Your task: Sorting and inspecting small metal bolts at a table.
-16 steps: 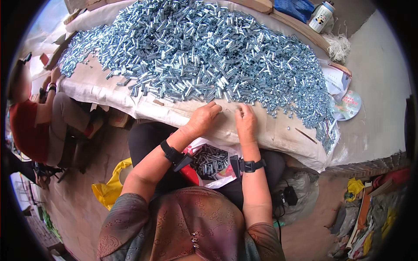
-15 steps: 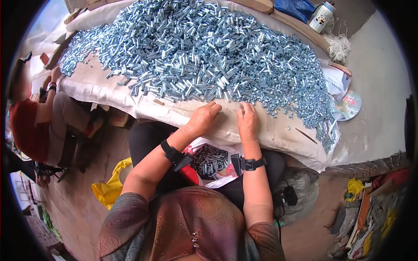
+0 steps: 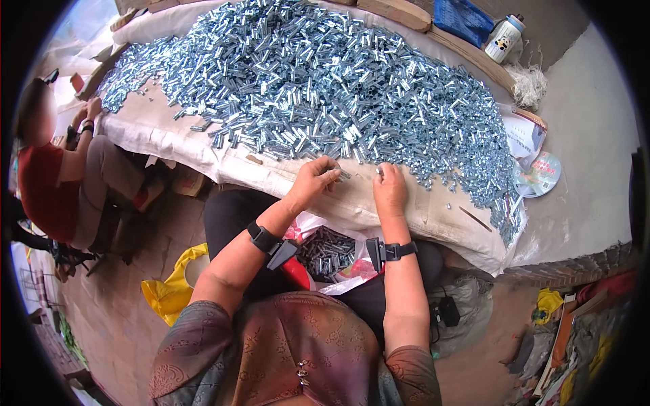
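Note:
A wide heap of shiny silver metal tubes (image 3: pixel 291 88) covers most of the cloth-covered table (image 3: pixel 196 152), with smaller silver pieces (image 3: pixel 467 152) toward its right side. At the near edge of the heap my left hand (image 3: pixel 316 181) is closed, with a small metal tube (image 3: pixel 344 174) showing at its fingertips. A short way to the right, my right hand (image 3: pixel 391 189) is pinched around a small silver piece (image 3: pixel 379 171), too small to name surely. Below my wrists, a lined container (image 3: pixel 359 274) holds many darker metal tubes (image 3: pixel 328 256).
Another person (image 3: pixel 51 183) sits at the left, hands at the table's edge. A yellow bag (image 3: pixel 166 294) lies by my left leg. Beyond the heap are a blue basket (image 3: pixel 464 19), a white bottle (image 3: pixel 504 40) and wooden planks (image 3: pixel 393 12). A round fan (image 3: pixel 542 174) lies right.
My right hand has shifted slightly right, and its small silver piece now shows. A metal tube has come into sight at my left fingertips. The whole view has shifted slightly.

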A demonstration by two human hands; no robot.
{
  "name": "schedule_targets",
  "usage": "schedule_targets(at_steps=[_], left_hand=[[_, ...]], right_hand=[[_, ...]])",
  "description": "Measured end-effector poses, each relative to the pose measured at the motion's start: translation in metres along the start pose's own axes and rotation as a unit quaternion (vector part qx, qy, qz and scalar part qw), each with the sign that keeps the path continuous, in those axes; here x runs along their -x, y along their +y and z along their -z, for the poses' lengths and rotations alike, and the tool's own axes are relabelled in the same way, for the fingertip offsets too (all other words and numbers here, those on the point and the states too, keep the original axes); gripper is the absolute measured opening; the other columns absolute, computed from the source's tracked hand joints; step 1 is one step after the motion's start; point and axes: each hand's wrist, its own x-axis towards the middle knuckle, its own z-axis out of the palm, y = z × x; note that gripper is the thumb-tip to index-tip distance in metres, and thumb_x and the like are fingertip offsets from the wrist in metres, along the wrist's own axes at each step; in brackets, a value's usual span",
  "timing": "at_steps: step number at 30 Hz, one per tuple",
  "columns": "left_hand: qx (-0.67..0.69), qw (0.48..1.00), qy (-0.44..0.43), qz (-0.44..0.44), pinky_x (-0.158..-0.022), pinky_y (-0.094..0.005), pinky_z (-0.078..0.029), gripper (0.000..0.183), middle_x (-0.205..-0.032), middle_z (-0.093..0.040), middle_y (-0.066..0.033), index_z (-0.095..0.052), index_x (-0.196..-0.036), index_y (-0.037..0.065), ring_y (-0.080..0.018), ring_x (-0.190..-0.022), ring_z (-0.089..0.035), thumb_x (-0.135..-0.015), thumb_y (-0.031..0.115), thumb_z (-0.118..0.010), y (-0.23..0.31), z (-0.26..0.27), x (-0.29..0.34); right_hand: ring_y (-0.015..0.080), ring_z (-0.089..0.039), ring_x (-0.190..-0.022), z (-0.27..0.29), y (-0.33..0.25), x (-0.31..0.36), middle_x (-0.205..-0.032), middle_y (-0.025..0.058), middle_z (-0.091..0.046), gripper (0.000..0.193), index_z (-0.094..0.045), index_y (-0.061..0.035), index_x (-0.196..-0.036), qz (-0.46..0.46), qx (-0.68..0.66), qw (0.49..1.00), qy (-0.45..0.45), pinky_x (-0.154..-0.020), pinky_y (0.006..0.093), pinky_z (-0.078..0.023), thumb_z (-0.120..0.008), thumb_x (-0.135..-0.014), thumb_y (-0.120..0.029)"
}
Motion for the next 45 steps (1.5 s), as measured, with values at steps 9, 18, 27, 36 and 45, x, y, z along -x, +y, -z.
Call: schedule_targets(at_steps=[9,18,27,36,45], left_hand=[[0.170,0.984,-0.028,0.052,-0.045,-0.0176,-0.033,0.011,-0.071,-0.055,0.0025,-0.056,-0.087,0.008,-0.0048,-0.053,-0.049,-0.087,0.019,-0.058,0.005,-0.002,0.017],[0.181,0.979,-0.062,0.069,-0.046,-0.0164,-0.032,0.011,-0.072,-0.054,0.0020,-0.055,-0.090,0.009,-0.0043,-0.056,-0.049,-0.089,0.021,-0.056,0.018,-0.003,0.036],[0.219,0.971,-0.070,0.062,-0.042,-0.0167,-0.027,0.012,-0.071,-0.055,0.0020,-0.055,-0.089,0.008,-0.0040,-0.053,-0.048,-0.089,0.020,-0.056,0.011,-0.005,0.038],[0.172,0.983,-0.062,0.033,-0.045,-0.0159,-0.030,0.013,-0.069,-0.054,0.0029,-0.056,-0.093,0.007,-0.0034,-0.054,-0.048,-0.089,0.019,-0.057,0.002,-0.006,0.030],[0.153,0.985,-0.074,0.017,-0.055,-0.0218,-0.041,0.013,-0.074,-0.055,-0.0006,-0.056,-0.094,0.005,-0.0071,-0.062,-0.051,-0.087,0.015,-0.058,-0.004,-0.007,0.019]], right_hand=[[0.0062,-0.055,-0.072,0.023,-0.047,0.035,-0.084,0.0033,-0.062,0.024,-0.059,0.0039,-0.102,-0.208,-0.560,0.798,-0.074,-0.065,0.0202,-0.044,-0.062,-0.079,-0.002],[0.0076,-0.054,-0.070,0.039,-0.059,0.046,-0.085,0.0033,-0.060,0.023,-0.059,0.0042,-0.102,-0.230,-0.675,0.698,-0.056,-0.064,0.0200,-0.045,-0.060,-0.079,0.000],[0.0099,-0.057,-0.070,0.041,-0.058,0.052,-0.085,0.0050,-0.062,0.023,-0.059,0.0049,-0.102,-0.230,-0.686,0.686,-0.072,-0.066,0.0217,-0.048,-0.059,-0.080,-0.001],[0.0110,-0.058,-0.072,0.027,-0.048,0.052,-0.086,0.0058,-0.062,0.023,-0.059,0.0046,-0.103,-0.243,-0.705,0.661,-0.089,-0.068,0.0228,-0.048,-0.060,-0.081,-0.001],[0.0070,-0.056,-0.071,0.013,-0.038,0.052,-0.081,0.0017,-0.061,0.019,-0.060,0.0010,-0.097,-0.186,-0.579,0.793,-0.042,-0.067,0.0204,-0.044,-0.064,-0.079,-0.004]])
